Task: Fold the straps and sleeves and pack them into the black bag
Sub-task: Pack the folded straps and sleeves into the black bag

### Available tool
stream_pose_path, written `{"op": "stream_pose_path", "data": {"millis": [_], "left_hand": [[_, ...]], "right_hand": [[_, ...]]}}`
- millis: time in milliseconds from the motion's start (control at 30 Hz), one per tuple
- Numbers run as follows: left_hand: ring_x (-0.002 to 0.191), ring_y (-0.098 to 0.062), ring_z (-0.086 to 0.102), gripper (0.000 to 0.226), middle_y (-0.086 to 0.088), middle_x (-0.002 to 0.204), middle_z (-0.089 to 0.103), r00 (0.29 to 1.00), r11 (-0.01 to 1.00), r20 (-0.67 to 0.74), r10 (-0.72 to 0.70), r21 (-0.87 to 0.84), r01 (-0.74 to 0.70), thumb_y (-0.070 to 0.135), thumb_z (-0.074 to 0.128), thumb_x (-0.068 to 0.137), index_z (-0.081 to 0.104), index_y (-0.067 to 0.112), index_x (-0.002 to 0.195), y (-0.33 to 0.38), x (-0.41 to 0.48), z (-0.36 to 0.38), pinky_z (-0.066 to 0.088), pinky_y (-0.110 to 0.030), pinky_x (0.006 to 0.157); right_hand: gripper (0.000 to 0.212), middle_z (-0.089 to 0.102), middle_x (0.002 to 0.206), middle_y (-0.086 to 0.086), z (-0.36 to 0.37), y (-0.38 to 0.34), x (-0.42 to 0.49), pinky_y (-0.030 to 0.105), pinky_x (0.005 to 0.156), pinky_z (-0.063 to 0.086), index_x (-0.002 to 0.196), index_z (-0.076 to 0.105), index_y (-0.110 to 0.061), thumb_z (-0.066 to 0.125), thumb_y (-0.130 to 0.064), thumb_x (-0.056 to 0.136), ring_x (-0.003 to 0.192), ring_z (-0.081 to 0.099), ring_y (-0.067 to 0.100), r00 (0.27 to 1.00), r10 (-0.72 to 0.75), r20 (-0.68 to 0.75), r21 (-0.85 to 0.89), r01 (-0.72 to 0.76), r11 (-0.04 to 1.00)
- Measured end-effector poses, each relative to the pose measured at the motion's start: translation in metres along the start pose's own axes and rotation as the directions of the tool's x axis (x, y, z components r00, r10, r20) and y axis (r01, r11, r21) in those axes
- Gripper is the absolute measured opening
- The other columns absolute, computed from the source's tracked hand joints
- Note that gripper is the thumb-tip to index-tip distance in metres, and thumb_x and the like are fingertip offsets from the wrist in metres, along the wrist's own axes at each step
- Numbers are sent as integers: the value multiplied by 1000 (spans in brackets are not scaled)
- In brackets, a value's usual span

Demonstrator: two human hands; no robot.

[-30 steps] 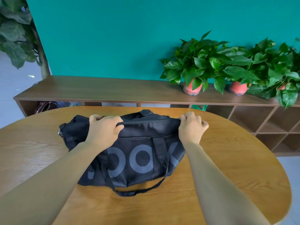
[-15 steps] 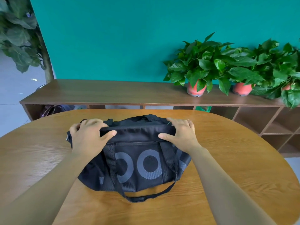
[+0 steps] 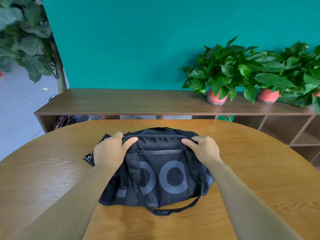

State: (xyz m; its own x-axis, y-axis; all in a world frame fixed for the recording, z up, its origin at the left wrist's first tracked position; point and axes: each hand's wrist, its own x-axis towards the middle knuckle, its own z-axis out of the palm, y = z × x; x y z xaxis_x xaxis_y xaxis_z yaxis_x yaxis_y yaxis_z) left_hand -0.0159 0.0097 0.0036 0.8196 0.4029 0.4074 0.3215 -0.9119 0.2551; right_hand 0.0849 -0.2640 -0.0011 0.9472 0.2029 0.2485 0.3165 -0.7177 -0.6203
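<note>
Item: bag (image 3: 164, 179), black, lying on the desk (image 3: 259, 187), its top edge held between your two sets of fingers (image 3: 119, 135).
Left hand (image 3: 108, 151): curled over that edge, thumb on the near face.
Right hand (image 3: 204, 149): same grip, other end.
Handle (image 3: 173, 211): slack loop, well below your fingers.
Risk: you hold only soft fabric; lifting may make the bag sag, slip your pinch, or snag the handle under it.
</note>
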Motion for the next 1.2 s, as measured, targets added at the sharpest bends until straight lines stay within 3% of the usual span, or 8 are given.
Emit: {"op": "stream_pose_path", "data": {"millis": [100,333,533,667,733,800,933,1200], "left_hand": [[51,-26,47,60,-2,53,48,1000,998,-5,-14,-63,13,73,31,83,30,15,69,4,5,-9,28,-28,45],[52,-22,42,65,-2,55,45,999,972,-39,-28,-234,18,76,31,76,33,12,66,10,3,-41,27,-29,47],[54,-24,47,65,-4,56,47,995,982,-101,15,-185,-33,77,35,76,35,12,68,4,4,-69,30,-30,47],[58,-27,50,66,-4,57,49,989,978,-144,18,-204,-48,78,37,74,35,13,66,2,16,-85,31,-31,48],[59,-27,49,67,-5,58,49,986,979,-163,15,-198,-48,78,37,74,36,12,66,1,26,-90,30,-30,48],[60,-28,49,67,-5,59,49,984,979,-180,9,-197,-45,78,38,74,36,12,66,1,39,-93,30,-31,50],[62,-27,49,67,-5,60,50,981,975,-192,-9,-220,-34,78,39,73,39,11,66,1,71,-92,36,-33,55],[57,-22,45,65,-5,58,48,987,971,-161,-23,-240,-16,75,44,74,35,11,65,0,146,-66,28,-31,50]], "right_hand": [[58,30,53,-1,-8,-15,-2,32,51,23,60,29,-15,56,-55,90,53,28,19,998,33,-47,-41,-35,999],[66,24,51,-2,-30,-45,-13,31,50,19,58,21,-18,58,-67,81,52,23,18,981,43,-191,28,-39,999],[74,41,55,5,-42,-56,-14,32,52,31,62,43,-5,50,-78,73,55,39,24,977,42,-209,23,-38,999],[60,59,58,6,-48,-74,-7,33,60,41,66,63,-14,54,-72,78,64,54,26,972,2,-234,42,9,999],[58,48,51,2,-50,-82,1,33,54,34,55,49,-17,57,-69,80,57,46,24,967,-24,-255,44,36,998],[66,37,50,3,-52,-89,12,34,52,27,56,32,-13,56,-69,80,56,37,25,960,-40,-278,12,45,999],[68,35,48,3,-53,-98,41,35,51,24,54,28,-12,55,-69,80,55,37,27,952,-78,-295,-30,72,997],[69,27,47,0,-46,-102,121,34,49,19,53,22,-15,57,-69,78,51,29,22,957,-98,-271,-44,90,995]]}}
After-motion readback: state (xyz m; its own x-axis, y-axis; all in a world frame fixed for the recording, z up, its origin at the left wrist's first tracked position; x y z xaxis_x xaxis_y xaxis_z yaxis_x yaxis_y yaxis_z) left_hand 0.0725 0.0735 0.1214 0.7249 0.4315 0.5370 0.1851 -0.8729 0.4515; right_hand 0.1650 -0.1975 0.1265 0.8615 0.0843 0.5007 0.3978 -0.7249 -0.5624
